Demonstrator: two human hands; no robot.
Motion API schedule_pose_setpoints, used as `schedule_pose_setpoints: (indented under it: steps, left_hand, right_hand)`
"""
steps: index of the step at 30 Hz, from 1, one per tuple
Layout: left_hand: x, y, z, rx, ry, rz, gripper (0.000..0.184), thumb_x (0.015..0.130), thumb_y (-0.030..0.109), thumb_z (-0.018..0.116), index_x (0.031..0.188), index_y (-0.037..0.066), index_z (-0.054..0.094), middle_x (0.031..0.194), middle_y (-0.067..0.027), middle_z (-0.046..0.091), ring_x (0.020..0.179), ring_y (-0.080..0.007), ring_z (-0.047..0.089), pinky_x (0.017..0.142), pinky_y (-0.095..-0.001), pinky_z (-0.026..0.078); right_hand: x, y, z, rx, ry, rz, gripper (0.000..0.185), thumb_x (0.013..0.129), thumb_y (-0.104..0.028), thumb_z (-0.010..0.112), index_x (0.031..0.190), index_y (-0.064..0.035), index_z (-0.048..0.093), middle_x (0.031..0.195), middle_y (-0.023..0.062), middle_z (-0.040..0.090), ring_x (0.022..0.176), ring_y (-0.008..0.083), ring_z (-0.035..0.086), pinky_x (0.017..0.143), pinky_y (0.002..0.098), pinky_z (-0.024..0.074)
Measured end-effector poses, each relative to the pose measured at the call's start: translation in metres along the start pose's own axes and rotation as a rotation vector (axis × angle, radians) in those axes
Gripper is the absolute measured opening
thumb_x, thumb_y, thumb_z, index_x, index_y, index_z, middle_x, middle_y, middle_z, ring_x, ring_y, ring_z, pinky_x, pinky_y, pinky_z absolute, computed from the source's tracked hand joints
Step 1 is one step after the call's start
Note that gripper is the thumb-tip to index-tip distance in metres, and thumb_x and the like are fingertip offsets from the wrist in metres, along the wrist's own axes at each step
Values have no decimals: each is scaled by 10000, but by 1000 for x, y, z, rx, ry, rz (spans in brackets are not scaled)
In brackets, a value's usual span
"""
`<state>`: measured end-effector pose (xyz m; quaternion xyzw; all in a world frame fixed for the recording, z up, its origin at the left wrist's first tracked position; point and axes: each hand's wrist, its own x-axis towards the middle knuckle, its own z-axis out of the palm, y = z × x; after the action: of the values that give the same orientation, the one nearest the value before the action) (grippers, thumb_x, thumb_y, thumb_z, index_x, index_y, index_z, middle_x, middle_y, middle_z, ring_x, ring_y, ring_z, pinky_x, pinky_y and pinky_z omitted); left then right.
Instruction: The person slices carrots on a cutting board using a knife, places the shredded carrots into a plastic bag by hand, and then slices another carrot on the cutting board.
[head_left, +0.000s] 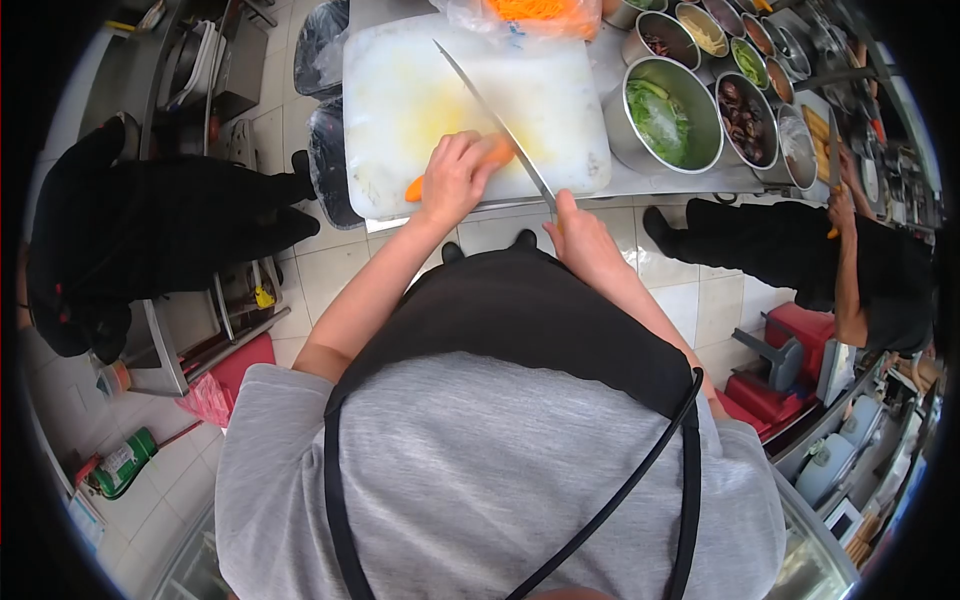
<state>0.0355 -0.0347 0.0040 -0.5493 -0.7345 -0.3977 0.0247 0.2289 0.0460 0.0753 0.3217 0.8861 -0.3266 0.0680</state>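
Observation:
A carrot [495, 151] lies on the white cutting board [560, 80], its tapered end showing left of my left hand [455, 178]. My left hand presses on its middle with the fingers bent over it. My right hand [582, 238] is closed round the handle of a long knife [495, 118]. The blade slants up and to the left, beside the right end of the carrot, with its tip over the upper part of the board. Whether the edge touches the carrot, I cannot tell. Yellow-orange stains mark the middle of the board.
Shredded carrot [530, 9] in a plastic bag sits behind the board. To the right stand several metal pots, one with green leaves [658, 118]. Black-lined bins [335, 165] are at the board's left. One person [170, 225] stands left; another [780, 245], right, holds a knife.

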Motion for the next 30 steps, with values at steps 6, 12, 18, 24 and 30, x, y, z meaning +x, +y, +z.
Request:
schedule_pose_setpoints:
  steps: [6, 12, 18, 24, 30]
  left_hand:
    - [2, 0, -1, 0, 20, 27, 250, 733, 113, 692, 969, 66, 626, 960, -68, 574, 884, -256, 537, 751, -347, 456]
    - [-1, 3, 0, -3, 27, 32, 254, 740, 117, 691, 980, 63, 626, 961, -72, 572, 882, -253, 539, 752, -345, 457]
    - [8, 4, -7, -50, -5, -38, 235, 749, 160, 694, 952, 64, 626, 955, -78, 573, 897, -265, 530, 762, -362, 451]
    - [72, 2, 34, 137, -280, -208, 300, 702, 257, 715, 922, 71, 631, 920, -99, 621, 934, -279, 557, 781, -367, 463]
    - [124, 1, 56, 212, -721, -303, 292, 598, 196, 731, 851, 69, 661, 855, -123, 670, 776, -258, 636, 703, -369, 504]
  right_hand:
    - [33, 23, 25, 58, 64, -121, 271, 849, -95, 567, 928, 16, 333, 693, 290, 560, 714, 496, 537, 613, 536, 394]
    - [50, 16, 25, 14, 49, -53, 280, 834, -100, 581, 934, 17, 347, 743, 297, 573, 779, 480, 555, 659, 518, 418]
    - [7, 9, -24, -4, 102, -21, 303, 836, -137, 601, 974, -5, 366, 762, 274, 590, 785, 468, 562, 663, 505, 432]
    - [-31, 13, -54, 88, 284, 38, 326, 834, -164, 622, 946, -9, 359, 768, 266, 592, 776, 469, 557, 640, 507, 425]
    - [-37, 16, -47, 157, 311, 35, 313, 839, -165, 614, 944, -17, 358, 763, 260, 591, 773, 464, 557, 625, 500, 422]
